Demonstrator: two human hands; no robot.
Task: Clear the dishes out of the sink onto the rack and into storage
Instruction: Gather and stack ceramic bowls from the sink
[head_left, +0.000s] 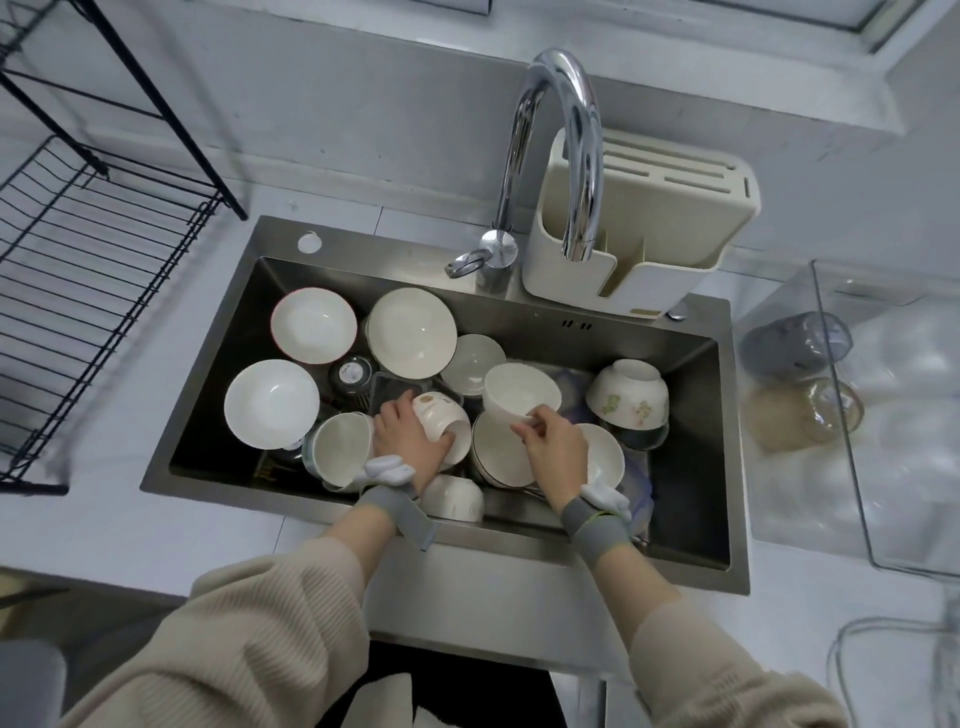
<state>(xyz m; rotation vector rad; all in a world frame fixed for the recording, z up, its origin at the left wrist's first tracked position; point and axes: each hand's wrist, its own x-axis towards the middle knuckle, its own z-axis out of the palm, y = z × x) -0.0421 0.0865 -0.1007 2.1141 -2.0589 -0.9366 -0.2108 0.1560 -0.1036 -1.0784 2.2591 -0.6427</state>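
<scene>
The steel sink (218, 415) holds several white bowls and plates. My left hand (408, 434) grips a small white bowl (441, 415) lying on its side in the middle of the pile. My right hand (553, 447) pinches the near rim of another white bowl (519, 389), tilted just above the pile. A flower-patterned bowl (628, 395) sits upside down at the right. Two wide white bowls (314, 325) (410, 332) lie at the back and one (271, 402) at the left.
A black wire dish rack (88, 291) stands left of the sink. The chrome tap (556, 156) arches over the back rim beside a cream utensil holder (644, 234). A clear storage box (893, 415) with glass bowls sits at the right.
</scene>
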